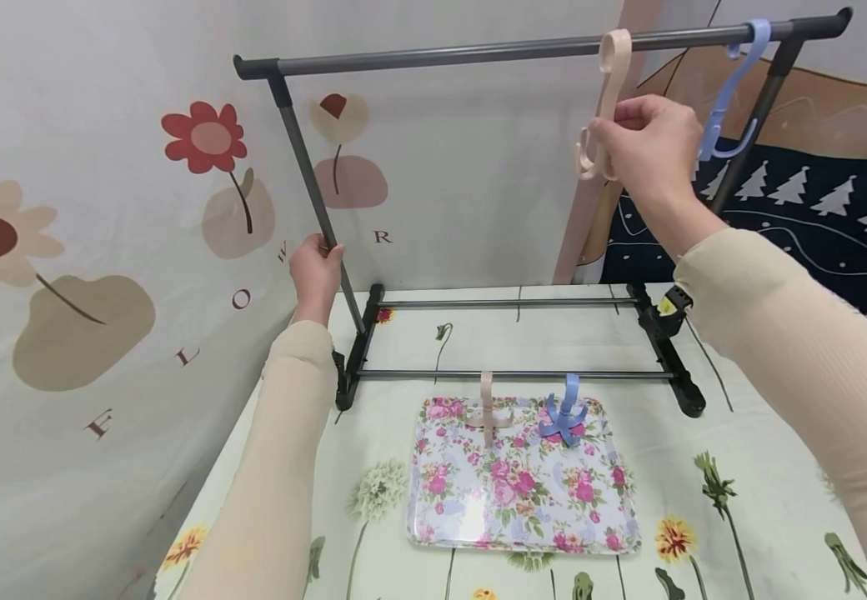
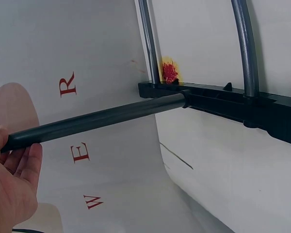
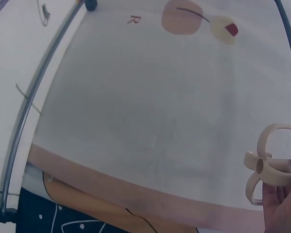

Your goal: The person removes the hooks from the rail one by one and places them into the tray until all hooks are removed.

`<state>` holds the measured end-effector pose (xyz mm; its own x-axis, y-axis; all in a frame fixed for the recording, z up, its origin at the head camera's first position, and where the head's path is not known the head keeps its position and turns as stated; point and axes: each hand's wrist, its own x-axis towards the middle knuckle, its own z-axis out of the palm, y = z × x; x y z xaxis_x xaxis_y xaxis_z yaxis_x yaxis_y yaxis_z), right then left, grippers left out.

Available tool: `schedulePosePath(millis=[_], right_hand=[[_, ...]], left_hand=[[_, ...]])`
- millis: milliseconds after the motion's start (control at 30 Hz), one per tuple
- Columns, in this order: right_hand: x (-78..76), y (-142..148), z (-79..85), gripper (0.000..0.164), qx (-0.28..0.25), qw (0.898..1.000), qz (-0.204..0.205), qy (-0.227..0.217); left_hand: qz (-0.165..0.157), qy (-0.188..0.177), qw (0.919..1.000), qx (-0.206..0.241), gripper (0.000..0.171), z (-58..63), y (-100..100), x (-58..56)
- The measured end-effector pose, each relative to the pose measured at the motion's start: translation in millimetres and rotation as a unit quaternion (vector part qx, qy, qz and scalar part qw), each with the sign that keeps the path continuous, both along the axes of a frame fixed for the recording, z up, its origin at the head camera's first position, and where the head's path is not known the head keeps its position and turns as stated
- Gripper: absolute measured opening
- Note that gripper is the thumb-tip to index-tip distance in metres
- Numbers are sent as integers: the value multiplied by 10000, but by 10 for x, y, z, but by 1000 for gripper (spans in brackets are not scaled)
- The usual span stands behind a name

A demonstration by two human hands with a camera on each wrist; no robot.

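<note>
My right hand [image 1: 654, 146] pinches a beige plastic hook hanger [image 1: 613, 71] by its stem, below the dark top rail [image 1: 433, 58] of a small garment rack. The hanger's upper hook overlaps the rail in the head view. In the right wrist view the hanger's several curved prongs [image 3: 276, 178] spread out beside the fingers. On the left, my left hand [image 1: 317, 271] grips the rack's upright pole [image 1: 302, 154], thumb on one side and fingers on the other. A blue hook hanger [image 1: 726, 100] hangs from the rail near its right end.
A floral tray [image 1: 456, 500] lies in front of the rack, bearing another beige hook hanger [image 1: 488, 408] and another blue one [image 1: 563, 417]. The rack's black feet [image 1: 362, 350] and two lower bars [image 1: 508, 375] stand on a flower-print cloth. Behind hangs a patterned curtain [image 1: 463, 167].
</note>
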<state>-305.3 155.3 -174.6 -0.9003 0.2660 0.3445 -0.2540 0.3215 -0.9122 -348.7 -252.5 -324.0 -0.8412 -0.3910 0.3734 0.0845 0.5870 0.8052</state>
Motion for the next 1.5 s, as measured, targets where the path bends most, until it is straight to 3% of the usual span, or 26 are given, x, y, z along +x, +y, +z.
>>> schedulePosePath(millis=[267,833,1333,1500], right_hand=[[121,-90,-165,37,554,9981,230,100],[449,-324,-588,37,821,9908,1055,-211],[670,-466,-930,26,1216,9838,1318,91],[753,-537,-1019,26,1172,9831,1409,14]], left_hand=[[40,41,10000,-47,22,-5,-27,-16],[4,37,10000,-86,23,2,-59,15],[-6,32,10000,-81,23,1,-51,17],[-16,-7,10000,-76,23,2,-55,15]])
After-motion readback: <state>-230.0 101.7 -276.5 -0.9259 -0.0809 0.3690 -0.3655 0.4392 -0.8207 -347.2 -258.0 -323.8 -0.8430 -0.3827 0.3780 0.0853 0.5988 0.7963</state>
